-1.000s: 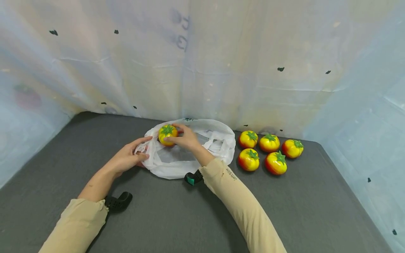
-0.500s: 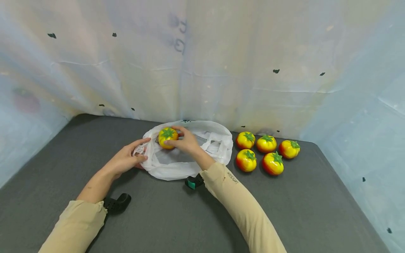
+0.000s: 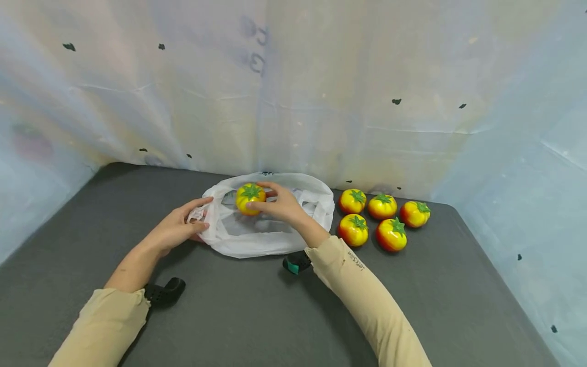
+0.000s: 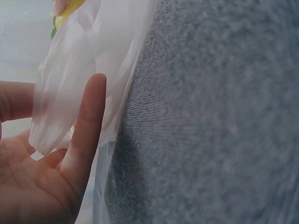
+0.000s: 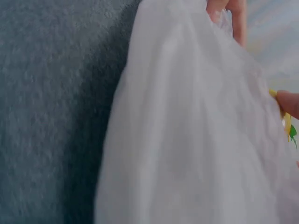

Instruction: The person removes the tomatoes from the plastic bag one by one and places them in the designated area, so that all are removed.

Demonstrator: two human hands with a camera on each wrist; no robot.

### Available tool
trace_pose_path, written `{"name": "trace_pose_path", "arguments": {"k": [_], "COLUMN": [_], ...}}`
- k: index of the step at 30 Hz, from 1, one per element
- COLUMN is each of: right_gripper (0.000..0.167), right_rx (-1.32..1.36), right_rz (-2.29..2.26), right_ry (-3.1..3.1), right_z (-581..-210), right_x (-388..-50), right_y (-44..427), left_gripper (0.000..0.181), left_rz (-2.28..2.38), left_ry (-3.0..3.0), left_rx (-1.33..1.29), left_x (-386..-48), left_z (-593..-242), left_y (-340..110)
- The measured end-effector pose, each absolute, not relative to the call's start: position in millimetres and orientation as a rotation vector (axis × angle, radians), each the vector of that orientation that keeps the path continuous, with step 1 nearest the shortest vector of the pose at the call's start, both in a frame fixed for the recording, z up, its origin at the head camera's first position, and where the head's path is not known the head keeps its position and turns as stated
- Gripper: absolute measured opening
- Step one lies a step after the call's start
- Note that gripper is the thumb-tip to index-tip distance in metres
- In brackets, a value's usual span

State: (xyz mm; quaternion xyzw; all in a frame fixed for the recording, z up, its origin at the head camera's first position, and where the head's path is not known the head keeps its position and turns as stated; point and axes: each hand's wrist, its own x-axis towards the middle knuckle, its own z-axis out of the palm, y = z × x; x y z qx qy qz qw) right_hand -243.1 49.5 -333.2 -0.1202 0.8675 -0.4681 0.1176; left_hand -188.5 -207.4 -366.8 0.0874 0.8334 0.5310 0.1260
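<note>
A white plastic bag point(image 3: 252, 245) lies on the dark table with its mouth spread wide. At the bag's left end, my left hand point(image 3: 176, 227) holds the rim between thumb and fingers; the left wrist view shows the thin film bunched among those fingers. My right hand point(image 3: 285, 206) grips a yellow-red toy tomato point(image 3: 250, 194) with a green leafy top, over the left part of the bag's opening. Only a sliver of that tomato point(image 5: 287, 122) shows past the bag in the right wrist view. Whether it touches the bag's bottom cannot be told.
Several similar toy tomatoes point(image 3: 353, 230) stand in two rows just right of the bag. Behind the dark table point(image 3: 257, 316) hangs a pale sheet point(image 3: 312, 102), with more sheeting at both sides. Each wrist wears a black camera mount point(image 3: 166, 292).
The right hand has shifted slightly rightward within the bag's mouth, carrying the tomato away from the left rim. The left hand keeps its hold on the bag. The head view has drifted slightly.
</note>
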Motion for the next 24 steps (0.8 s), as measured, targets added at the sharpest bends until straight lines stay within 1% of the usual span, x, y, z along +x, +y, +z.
{"name": "trace_pose_path", "arguments": {"k": [13,19,24], "right_gripper": [0.059,0.058,0.057], "right_rx": [-0.435,-0.501,-0.501], "right_rz": [-1.403,-1.435,-1.452], "right_ry": [2.543,2.515,2.498], "right_z": [-324,-323,-320], "right_x": [-234,-228,-222], "right_y": [75,89,104], "left_gripper": [0.069,0.069,0.07], "left_rz": [1.522,1.51,1.497], "left_ry": [2.434,2.451,2.454], "left_rx": [0.284,0.287,0.281], "left_x": [-189,-187,-187], "left_z": [-362,-364,-367], "left_y": [-213,-215,-215]}}
